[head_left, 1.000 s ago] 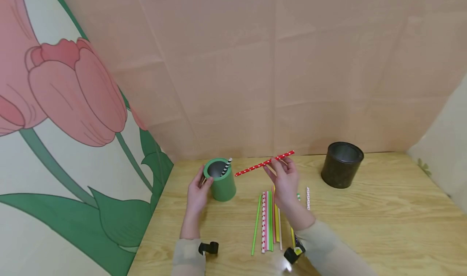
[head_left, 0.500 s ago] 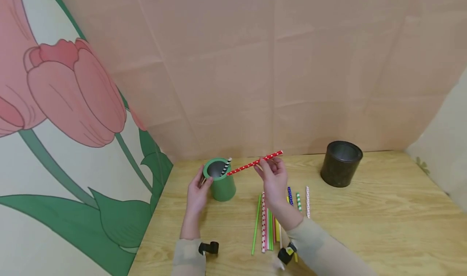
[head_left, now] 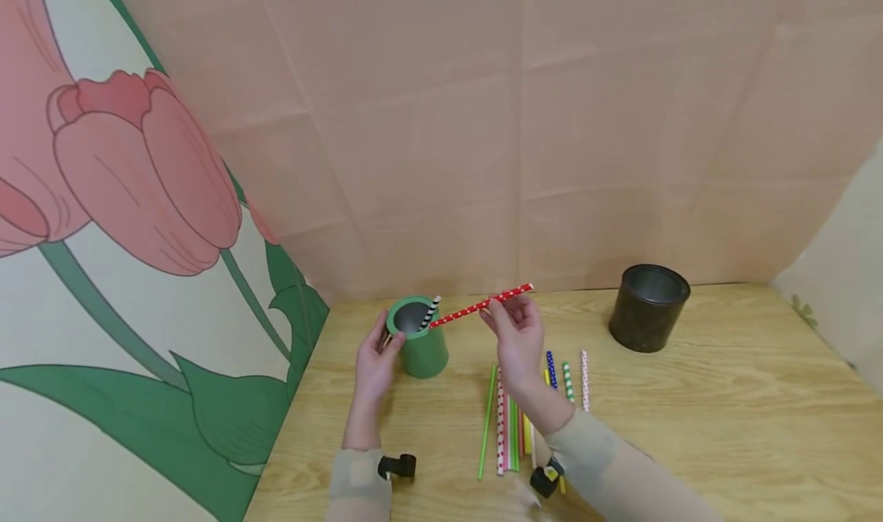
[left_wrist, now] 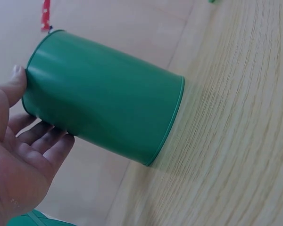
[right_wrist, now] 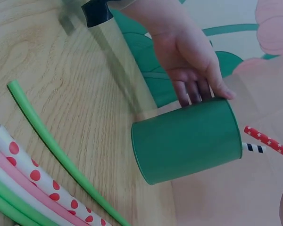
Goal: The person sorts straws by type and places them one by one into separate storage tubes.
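Note:
My left hand [head_left: 376, 362] grips the green can [head_left: 425, 355] near its top, thumb at the rim and fingers along the side. A black-and-white striped straw [head_left: 431, 311] leans inside the can, its end above the rim. In the right wrist view, that straw's end [right_wrist: 253, 148] pokes out of the mouth. Between thumb and fingers, my right hand [head_left: 519, 344] pinches a red straw with white stars [head_left: 464, 313]. The red straw slants down to the left, its lower tip right at the can's rim. Only a short piece of the red straw [left_wrist: 45, 16] shows in the left wrist view.
Several colourful paper straws [head_left: 501, 430] lie side by side on the wooden table [head_left: 724, 430], a thin green straw [head_left: 487, 422] at their left. More straws, among them a white one [head_left: 585, 380], lie partly behind my right forearm. A dark can [head_left: 648, 309] stands back right.
Over the second, my right hand has carried the red straw left, bringing its lower tip to the can's rim. In the last half second it has barely moved. My left hand keeps its grip.

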`<state>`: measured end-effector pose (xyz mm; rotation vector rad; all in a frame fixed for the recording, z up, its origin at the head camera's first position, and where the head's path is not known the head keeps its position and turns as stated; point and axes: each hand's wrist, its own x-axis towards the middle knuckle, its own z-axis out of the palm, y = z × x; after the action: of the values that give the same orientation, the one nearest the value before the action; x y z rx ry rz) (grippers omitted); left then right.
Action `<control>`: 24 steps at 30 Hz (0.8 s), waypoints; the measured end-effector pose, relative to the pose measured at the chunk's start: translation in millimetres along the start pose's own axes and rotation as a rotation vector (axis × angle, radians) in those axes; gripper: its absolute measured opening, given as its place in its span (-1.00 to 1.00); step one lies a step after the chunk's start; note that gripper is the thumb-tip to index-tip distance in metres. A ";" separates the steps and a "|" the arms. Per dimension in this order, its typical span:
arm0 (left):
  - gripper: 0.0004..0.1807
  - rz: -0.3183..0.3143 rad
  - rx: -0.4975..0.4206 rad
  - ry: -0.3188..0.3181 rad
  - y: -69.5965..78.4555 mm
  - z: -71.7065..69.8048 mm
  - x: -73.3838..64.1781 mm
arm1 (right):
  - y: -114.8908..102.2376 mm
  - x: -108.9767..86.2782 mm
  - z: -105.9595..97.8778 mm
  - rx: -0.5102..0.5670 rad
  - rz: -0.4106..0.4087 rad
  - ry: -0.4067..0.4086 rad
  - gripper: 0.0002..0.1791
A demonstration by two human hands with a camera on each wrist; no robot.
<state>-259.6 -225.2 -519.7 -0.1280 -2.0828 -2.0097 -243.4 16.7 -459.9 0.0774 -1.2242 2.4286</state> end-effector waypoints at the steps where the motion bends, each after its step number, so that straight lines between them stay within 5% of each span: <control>1: -0.28 -0.006 0.000 0.003 -0.1 0.1 0.1 | 0.2 0.4 0.9 0.001 -0.003 -0.004 -0.80; 24: -0.29 -0.003 0.011 0.002 -0.4 1.3 1.2 | 21.0 9.5 28.6 -0.170 0.009 -0.100 -0.65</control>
<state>-261.0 -224.1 -519.8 -0.1211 -2.0930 -1.9991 -264.2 -13.3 -456.1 0.1459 -1.4732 2.3418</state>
